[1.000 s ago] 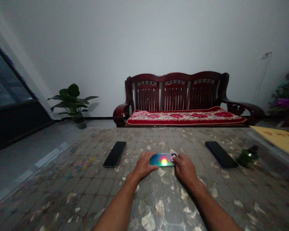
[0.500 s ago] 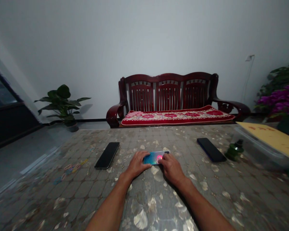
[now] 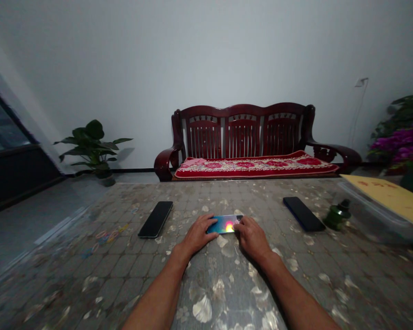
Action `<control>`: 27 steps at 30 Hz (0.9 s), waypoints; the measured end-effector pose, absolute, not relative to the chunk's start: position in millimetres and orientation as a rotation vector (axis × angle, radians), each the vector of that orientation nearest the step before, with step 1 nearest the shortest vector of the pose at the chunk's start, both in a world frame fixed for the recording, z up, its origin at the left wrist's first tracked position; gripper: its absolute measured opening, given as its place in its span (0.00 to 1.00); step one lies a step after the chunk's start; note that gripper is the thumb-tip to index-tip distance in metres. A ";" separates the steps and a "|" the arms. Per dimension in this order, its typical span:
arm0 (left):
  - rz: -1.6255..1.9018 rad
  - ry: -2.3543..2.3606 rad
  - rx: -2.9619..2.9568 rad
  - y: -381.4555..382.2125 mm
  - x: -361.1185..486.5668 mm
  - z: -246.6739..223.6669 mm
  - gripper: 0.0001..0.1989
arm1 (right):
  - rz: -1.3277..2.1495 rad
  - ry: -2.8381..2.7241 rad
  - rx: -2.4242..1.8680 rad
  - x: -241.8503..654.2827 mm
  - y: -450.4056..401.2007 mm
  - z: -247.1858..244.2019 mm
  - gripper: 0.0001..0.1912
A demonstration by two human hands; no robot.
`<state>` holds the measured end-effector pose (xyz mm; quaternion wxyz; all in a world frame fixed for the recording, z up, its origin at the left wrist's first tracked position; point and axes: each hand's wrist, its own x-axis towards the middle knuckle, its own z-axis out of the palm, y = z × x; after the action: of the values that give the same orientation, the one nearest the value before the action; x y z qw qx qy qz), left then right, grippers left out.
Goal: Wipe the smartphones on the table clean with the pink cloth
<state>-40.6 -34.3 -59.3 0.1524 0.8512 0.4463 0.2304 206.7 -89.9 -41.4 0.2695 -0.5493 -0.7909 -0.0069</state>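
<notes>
A shiny blue phone [image 3: 223,224] lies crosswise on the patterned tabletop [image 3: 223,284], with a pink and yellow glow near its right part. My left hand [image 3: 198,233] grips its left end, thumb at the near edge and fingers at the far edge. At the right end, my right hand [image 3: 253,237] has its fingers curled on the phone, thumb near the glow. A black phone [image 3: 156,220] lies to the left of my hands, and a dark phone with a blue edge [image 3: 303,214] to the right.
Coloured rubber bands [image 3: 108,236] lie at the left. On the right are a green bottle [image 3: 337,215] and a clear plastic box [image 3: 368,220] under a yellow sheet [image 3: 388,192]. Beyond the table stand a wooden sofa [image 3: 242,133] and a potted plant [image 3: 94,144].
The view has shifted slightly. My right thumb has moved a little to the right on the phone, and the glow shows more yellow. Both hands remain at its ends.
</notes>
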 end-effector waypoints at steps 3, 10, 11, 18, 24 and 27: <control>0.646 1.235 2.513 -33.7 -42.2 -61.3 0.25 | 0.001 -2.093 -1.517 209.3 -87.8 -43.0 0.15; 0.623 1.208 2.704 -32.7 -39.8 -64.3 0.23 | 0.112 -1.846 -1.636 220.7 -77.5 -51.4 0.18; 0.620 1.211 2.719 -32.8 -38.4 -63.7 0.23 | 0.136 -1.811 -1.644 221.6 -76.4 -51.6 0.18; 0.519 1.327 2.697 -38.3 -22.8 -46.3 0.18 | 0.275 -1.526 -1.524 223.6 -63.3 -57.4 0.18; 0.372 1.439 2.598 -38.7 -14.5 -27.4 0.17 | 0.362 -1.307 -1.349 224.4 -47.4 -65.7 0.16; 0.259 1.405 2.612 -34.3 -16.2 -17.7 0.17 | 0.385 -1.242 -1.309 223.8 -43.0 -65.6 0.16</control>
<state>-16.2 -34.3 -17.7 0.0819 0.8743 0.4704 0.0868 223.8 -43.0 -65.6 0.6035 -0.5656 -0.5367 0.1665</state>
